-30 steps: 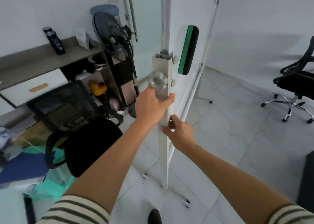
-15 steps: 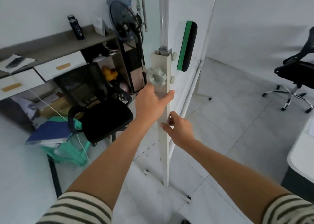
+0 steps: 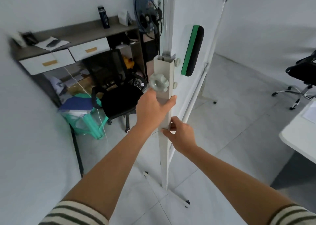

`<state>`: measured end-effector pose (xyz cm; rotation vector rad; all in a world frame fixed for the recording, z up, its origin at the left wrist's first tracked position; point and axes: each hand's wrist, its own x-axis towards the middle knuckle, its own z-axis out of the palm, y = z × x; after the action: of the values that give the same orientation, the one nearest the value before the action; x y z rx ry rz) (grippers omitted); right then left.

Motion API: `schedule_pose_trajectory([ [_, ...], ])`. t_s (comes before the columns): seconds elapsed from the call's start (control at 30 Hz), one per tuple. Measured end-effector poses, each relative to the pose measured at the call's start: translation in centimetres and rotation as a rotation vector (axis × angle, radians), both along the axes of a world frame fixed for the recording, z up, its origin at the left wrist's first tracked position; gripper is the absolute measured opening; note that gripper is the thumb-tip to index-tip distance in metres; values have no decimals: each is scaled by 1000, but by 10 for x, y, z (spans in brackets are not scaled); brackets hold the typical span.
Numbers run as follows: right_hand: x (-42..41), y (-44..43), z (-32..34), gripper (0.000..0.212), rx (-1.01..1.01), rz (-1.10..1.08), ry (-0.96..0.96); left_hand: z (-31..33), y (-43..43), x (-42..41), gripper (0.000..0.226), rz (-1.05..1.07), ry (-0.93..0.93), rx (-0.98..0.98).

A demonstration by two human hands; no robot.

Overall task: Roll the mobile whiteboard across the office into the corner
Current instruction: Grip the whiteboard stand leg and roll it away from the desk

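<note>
The mobile whiteboard (image 3: 181, 16) stands edge-on in front of me, on a white upright post (image 3: 164, 156) with a grey star knob (image 3: 159, 85). A green and black eraser (image 3: 193, 50) sticks to the board face. My left hand (image 3: 153, 110) is wrapped around the post just under the knob. My right hand (image 3: 181, 134) grips the post a little lower, from the right side. The post's foot bar with a caster (image 3: 187, 203) rests on the tiled floor.
A black mesh office chair (image 3: 118, 95) and a green plastic stool (image 3: 89, 120) stacked with folders stand left of the board, before a grey desk (image 3: 68, 36) and a standing fan (image 3: 148, 16). Another black chair (image 3: 302, 74) is far right; a white table corner (image 3: 299, 137) juts in at right.
The whiteboard and I have pulled back and away from the desk: the black chair, shelf and fan now sit farther off, and a white table edge has come into view. Both hands keep their grip.
</note>
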<state>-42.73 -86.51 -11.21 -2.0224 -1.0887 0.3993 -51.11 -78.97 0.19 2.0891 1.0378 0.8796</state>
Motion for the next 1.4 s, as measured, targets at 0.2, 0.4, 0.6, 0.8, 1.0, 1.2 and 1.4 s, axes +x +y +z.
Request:
schedule_pose_trajectory([
  [0.2, -53, -53, 6, 32, 2, 185, 10, -2, -68, -63, 59, 158, -19, -71],
  [0.4, -102, -116, 9, 26, 18, 372, -26, 1, -142, -123, 48, 263, -14, -125],
  [0.6, -149, -199, 6, 27, 31, 489, -30, 8, -244, -175, 30, 318, -64, -152],
  [0.8, -185, -283, 2, 28, 44, 564, -47, 6, -334, -214, 30, 385, -72, -169],
  [1.0, -211, -370, -1, 29, 62, 572, -48, -1, -423, -242, 44, 416, -83, -156],
  [1.2, -226, -464, -1, 29, 62, 627, -49, -3, -522, -258, 49, 468, -108, -166],
  [1.4, -229, -550, -1, 29, 71, 702, -40, -6, -614, -265, 59, 525, -86, -150],
])
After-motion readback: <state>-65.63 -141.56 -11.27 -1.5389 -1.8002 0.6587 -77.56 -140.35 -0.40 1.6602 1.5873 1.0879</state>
